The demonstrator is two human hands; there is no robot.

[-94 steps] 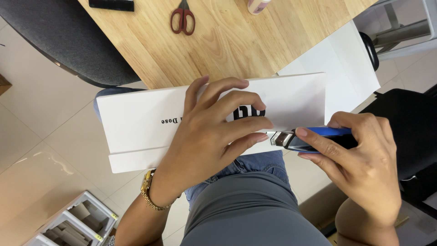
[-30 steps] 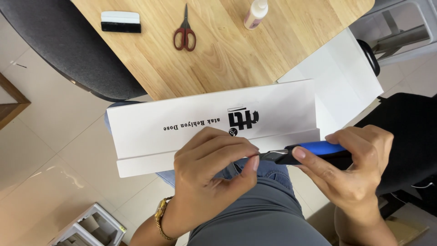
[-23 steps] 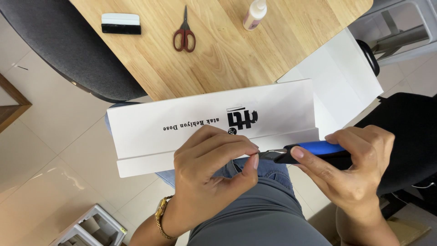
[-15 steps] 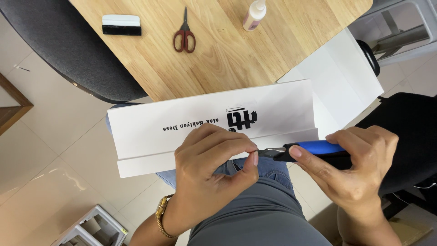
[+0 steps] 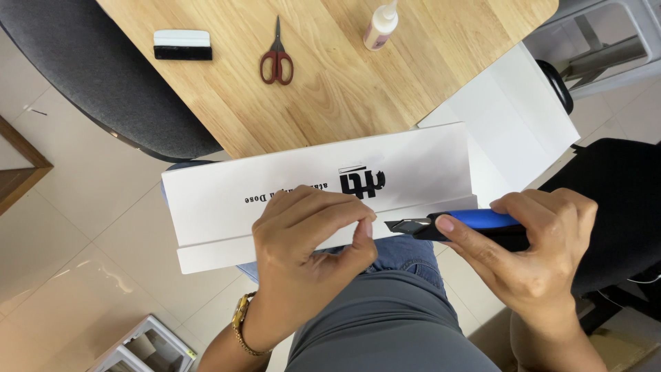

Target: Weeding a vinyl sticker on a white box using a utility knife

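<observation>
Pinching the white folded card (image 5: 289, 189) in left hand (image 5: 303, 255) fingers, right hand (image 5: 544, 255) is gripping the blue knife (image 5: 458, 224), seemingly slitting rightward along the near fold; steadiness needed.

Brightness: even, bright daylight-like light across the whole view; nothing dim.
Glare: soft sheen on the floor tiles (image 5: 65, 289) at 8 o'clock; the white box (image 5: 227, 200) is near blown out, with faint surface detail.
Shadows: soft and short; a weak one under the left hand (image 5: 306, 251) on the box, and a darker one beneath the table (image 5: 323, 103) edge at 10 o'clock.
Focus: sharp on the hands and the knife (image 5: 458, 224); no motion blur.
Edges: slight wide-angle stretch at the corners.
</observation>
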